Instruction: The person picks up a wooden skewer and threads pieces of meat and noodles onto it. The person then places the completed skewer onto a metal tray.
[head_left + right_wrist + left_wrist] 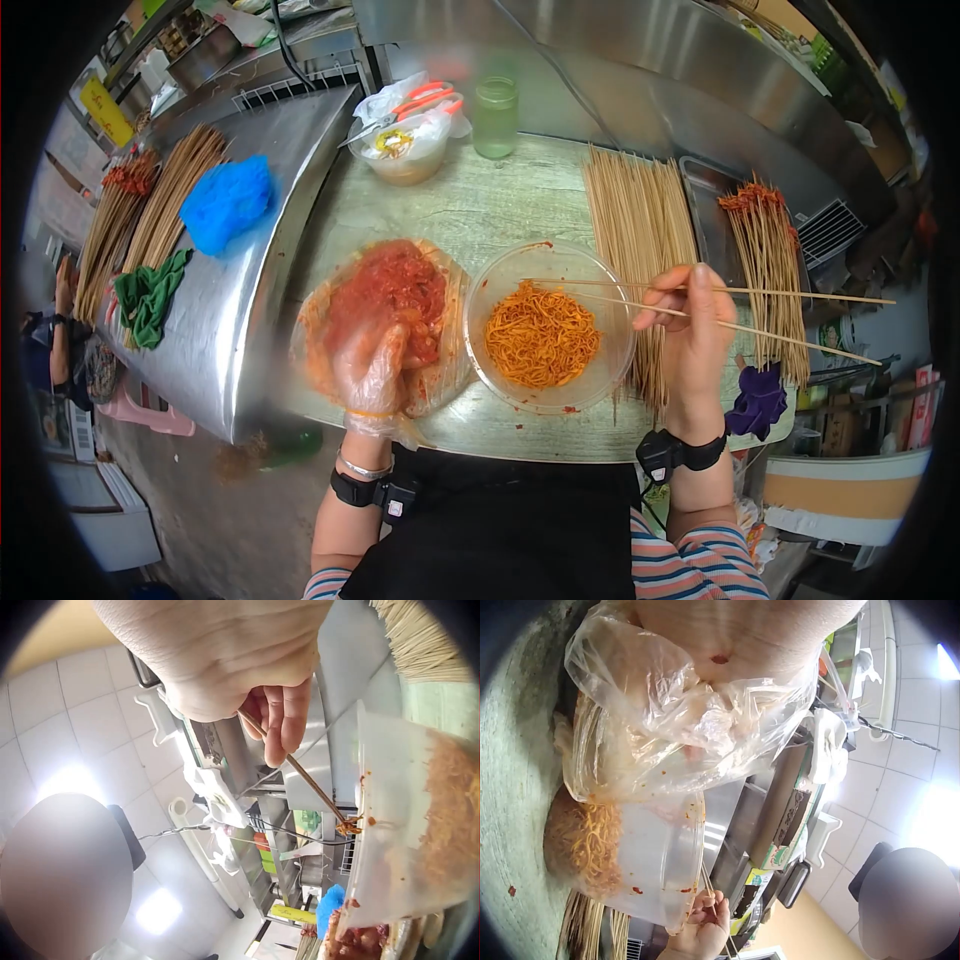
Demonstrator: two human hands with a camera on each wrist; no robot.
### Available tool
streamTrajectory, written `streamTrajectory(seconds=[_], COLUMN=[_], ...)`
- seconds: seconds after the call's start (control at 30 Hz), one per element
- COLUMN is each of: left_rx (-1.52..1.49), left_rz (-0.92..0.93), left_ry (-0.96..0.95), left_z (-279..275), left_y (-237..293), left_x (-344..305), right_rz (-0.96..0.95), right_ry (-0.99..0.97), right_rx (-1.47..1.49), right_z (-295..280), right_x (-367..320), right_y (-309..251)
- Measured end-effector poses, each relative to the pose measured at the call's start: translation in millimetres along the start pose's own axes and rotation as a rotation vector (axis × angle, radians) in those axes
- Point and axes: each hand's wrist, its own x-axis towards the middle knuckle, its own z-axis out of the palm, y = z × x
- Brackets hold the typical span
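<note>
The left hand (370, 370), in a clear plastic glove, rests on red minced or shredded food (395, 290) in a plastic-lined container; what its fingers do there is blurred. To its right stands a clear round tub (478, 365) of orange-brown shreds (543, 335). Over the tub's right side the bare right hand (690, 315) holds two thin sticks (800, 294), their tips above the shreds. In the right wrist view the right hand (240, 660) pinches the sticks (311, 780), with a small bit of food (349, 825) at the tip by the tub's rim.
Bare skewers (640, 215) lie right of the tub, and red-tipped skewers (765, 260) on a tray beyond. A purple cloth (757, 402) is at the right edge. Behind stand a green glass (495, 118) and a bowl with scissors (425, 98). A blue bag (228, 203) lies left.
</note>
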Motion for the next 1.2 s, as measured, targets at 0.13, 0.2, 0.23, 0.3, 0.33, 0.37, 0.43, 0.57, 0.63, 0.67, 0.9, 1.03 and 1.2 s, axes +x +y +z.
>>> streamTrajectory(seconds=[0.13, 0.2, 0.23, 0.3, 0.33, 0.37, 0.43, 0.57, 0.63, 0.67, 0.9, 1.03, 1.2], left_rx=[0.013, -0.011, -0.015, -0.013, -0.009, -0.004, 0.009, -0.056, -0.08, -0.092, -0.04, -0.043, -0.01], left_rz=[0.027, -0.016, -0.032, -0.039, -0.029, -0.018, -0.043, -0.027, -0.032, -0.035, -0.058, -0.069, -0.009], left_ry=[0.015, 0.019, 0.022, 0.026, 0.026, 0.024, 0.015, 0.026, 0.022, 0.018, 0.017, 0.021, 0.015], left_z=[1, 1, -1, -2, -1, -1, -2, 0, 1, 2, 1, 0, -2], left_y=[-1, 0, -2, -3, -2, -2, -2, -2, -1, 0, 0, 0, -4], left_x=[0, 0, 0, 0, 0, 0, 0, 0, 0, 0, 1, 0, 1], right_rz=[0.132, 0.179, 0.203, 0.158, 0.135, 0.126, 0.106, 0.092, 0.122, 0.115, 0.086, 0.042, 0.104], right_ry=[-0.143, -0.213, -0.248, -0.276, -0.288, -0.309, -0.352, -0.263, -0.175, -0.161, -0.025, -0.002, -0.071], right_rx=[-0.207, -0.274, -0.307, -0.328, -0.338, -0.356, -0.391, -0.286, -0.206, -0.193, -0.039, 0.028, -0.223], right_z=[-3, 0, 3, 10, 14, 16, 19, 17, 14, 11, -2, -4, -9], right_x=[-2, -4, -4, -5, -4, -4, -2, -3, -4, -3, 3, 6, 5], right_y=[-4, -2, 0, 2, 3, 5, 9, 12, 8, 8, 4, -6, -3])
